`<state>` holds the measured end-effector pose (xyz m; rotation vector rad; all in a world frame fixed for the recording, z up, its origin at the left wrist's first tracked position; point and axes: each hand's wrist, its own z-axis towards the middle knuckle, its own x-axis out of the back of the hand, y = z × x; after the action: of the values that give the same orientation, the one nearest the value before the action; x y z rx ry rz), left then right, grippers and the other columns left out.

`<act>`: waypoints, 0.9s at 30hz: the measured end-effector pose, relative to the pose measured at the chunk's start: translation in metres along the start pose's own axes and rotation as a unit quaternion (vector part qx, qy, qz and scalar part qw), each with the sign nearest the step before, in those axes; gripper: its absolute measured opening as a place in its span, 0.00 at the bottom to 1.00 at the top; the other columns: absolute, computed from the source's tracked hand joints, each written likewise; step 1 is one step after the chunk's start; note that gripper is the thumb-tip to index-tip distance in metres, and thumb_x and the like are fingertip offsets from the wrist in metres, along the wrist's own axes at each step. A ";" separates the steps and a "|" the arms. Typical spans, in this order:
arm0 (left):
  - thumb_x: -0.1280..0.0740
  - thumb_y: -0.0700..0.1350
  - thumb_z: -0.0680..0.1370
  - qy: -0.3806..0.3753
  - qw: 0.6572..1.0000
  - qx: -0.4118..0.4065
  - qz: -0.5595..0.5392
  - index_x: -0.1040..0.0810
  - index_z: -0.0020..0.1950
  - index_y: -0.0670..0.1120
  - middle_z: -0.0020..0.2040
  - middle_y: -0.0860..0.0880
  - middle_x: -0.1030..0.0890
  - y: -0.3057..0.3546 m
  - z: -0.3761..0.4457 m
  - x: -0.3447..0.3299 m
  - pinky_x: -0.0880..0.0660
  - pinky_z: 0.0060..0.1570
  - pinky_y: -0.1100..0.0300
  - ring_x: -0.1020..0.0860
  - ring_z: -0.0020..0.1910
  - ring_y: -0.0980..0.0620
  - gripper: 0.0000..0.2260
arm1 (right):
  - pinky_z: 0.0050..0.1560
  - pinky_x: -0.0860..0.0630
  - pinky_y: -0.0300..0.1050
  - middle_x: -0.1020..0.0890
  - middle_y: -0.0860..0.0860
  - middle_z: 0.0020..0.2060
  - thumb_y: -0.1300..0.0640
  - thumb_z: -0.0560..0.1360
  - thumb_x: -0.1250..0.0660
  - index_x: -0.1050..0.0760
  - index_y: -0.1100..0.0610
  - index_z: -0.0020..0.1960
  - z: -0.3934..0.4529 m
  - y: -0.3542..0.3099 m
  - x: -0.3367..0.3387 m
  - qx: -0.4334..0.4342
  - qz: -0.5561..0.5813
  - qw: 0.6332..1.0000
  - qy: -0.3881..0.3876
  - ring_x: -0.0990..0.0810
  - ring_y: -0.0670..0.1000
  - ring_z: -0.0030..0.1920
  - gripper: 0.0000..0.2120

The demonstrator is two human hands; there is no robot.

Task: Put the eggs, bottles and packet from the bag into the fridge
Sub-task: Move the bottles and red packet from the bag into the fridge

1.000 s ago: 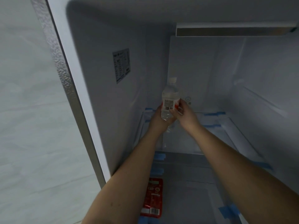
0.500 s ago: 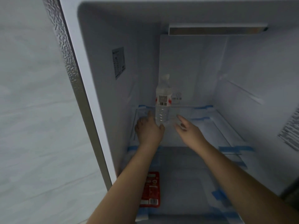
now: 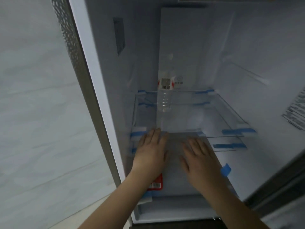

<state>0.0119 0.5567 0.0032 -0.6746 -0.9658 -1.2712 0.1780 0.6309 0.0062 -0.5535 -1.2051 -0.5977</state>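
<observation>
Fridge [image 3: 102,90] stood open, white inside, w/ a label on the left inner wall and another on the right wall, both too blurred to read. Pale wall w/ faint seams filled the view left of the fridge's textured metal edge.

Glass shelf [image 3: 231,111] sat mid-height, strips of blue tape [image 3: 237,131] at its corners & along the rails under it. A lower shelf below carried more tape on the right.

Both forearms reached in from the bottom. Left hand [image 3: 151,154] was flat, fingers straight & together, fingertips about at the glass shelf's front edge; gripping nothing. Right hand [image 3: 200,161] just beside it, fingers straight and slightly spread, palm down, also gripping nothing. Couldn't tell if either hand touched a surface. Both were well apart from the bottle.

Water bottle [image 3: 165,90] stood upright on the glass shelf toward the back, left of centre, near the rear panel; clear, w/ a red & white label, pale cap.

Red packet [image 3: 156,183] lay on the lower level near the left wall, mostly hidden under the left wrist; only its near end w/ a barcode showed.
</observation>
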 end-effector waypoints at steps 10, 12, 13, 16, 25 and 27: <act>0.42 0.57 0.77 -0.043 0.997 -0.006 0.059 0.27 0.69 0.49 0.74 0.47 0.31 0.041 -0.070 0.028 0.45 0.74 0.47 0.38 0.76 0.43 0.23 | 0.68 0.33 0.54 0.25 0.53 0.68 0.43 0.81 0.57 0.28 0.53 0.69 -0.079 0.016 0.003 0.014 -0.012 0.999 -0.048 0.28 0.56 0.69 0.28; 0.44 0.58 0.78 -0.058 0.995 0.013 0.075 0.28 0.70 0.50 0.74 0.47 0.31 0.057 -0.085 0.035 0.47 0.75 0.47 0.38 0.76 0.44 0.24 | 0.68 0.35 0.54 0.26 0.53 0.68 0.42 0.81 0.61 0.29 0.53 0.70 -0.093 0.021 0.005 0.011 -0.002 0.998 -0.063 0.29 0.56 0.69 0.30; 0.44 0.59 0.78 -0.068 0.994 0.028 0.082 0.29 0.71 0.50 0.74 0.47 0.30 0.065 -0.092 0.037 0.48 0.75 0.48 0.38 0.76 0.44 0.25 | 0.68 0.36 0.53 0.26 0.53 0.68 0.42 0.81 0.62 0.29 0.52 0.70 -0.100 0.023 0.007 0.010 0.004 0.998 -0.067 0.29 0.56 0.69 0.31; 0.47 0.61 0.79 -0.110 0.987 0.063 0.094 0.32 0.74 0.50 0.75 0.48 0.32 0.091 -0.119 0.040 0.50 0.74 0.47 0.40 0.77 0.46 0.27 | 0.68 0.38 0.52 0.26 0.53 0.68 0.41 0.81 0.65 0.29 0.52 0.70 -0.122 0.027 0.008 0.020 0.032 0.997 -0.069 0.30 0.56 0.70 0.33; 0.44 0.59 0.79 -0.161 0.966 0.156 0.128 0.29 0.72 0.50 0.73 0.47 0.29 0.127 -0.225 0.069 0.45 0.71 0.44 0.35 0.75 0.44 0.25 | 0.67 0.32 0.57 0.27 0.56 0.69 0.41 0.81 0.61 0.30 0.55 0.71 -0.172 -0.003 0.008 0.111 0.085 0.987 -0.085 0.29 0.59 0.69 0.31; 0.45 0.59 0.80 -0.166 0.962 0.167 0.140 0.29 0.73 0.49 0.73 0.47 0.29 0.128 -0.254 0.081 0.44 0.71 0.44 0.35 0.75 0.44 0.25 | 0.66 0.31 0.58 0.26 0.56 0.68 0.41 0.81 0.63 0.29 0.55 0.70 -0.179 -0.021 0.008 0.143 0.092 0.981 -0.096 0.28 0.59 0.68 0.33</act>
<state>0.1931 0.3256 -0.0311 -0.7391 -1.2739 -0.7336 0.2885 0.4933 -0.0317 -0.4779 -1.3775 -0.2108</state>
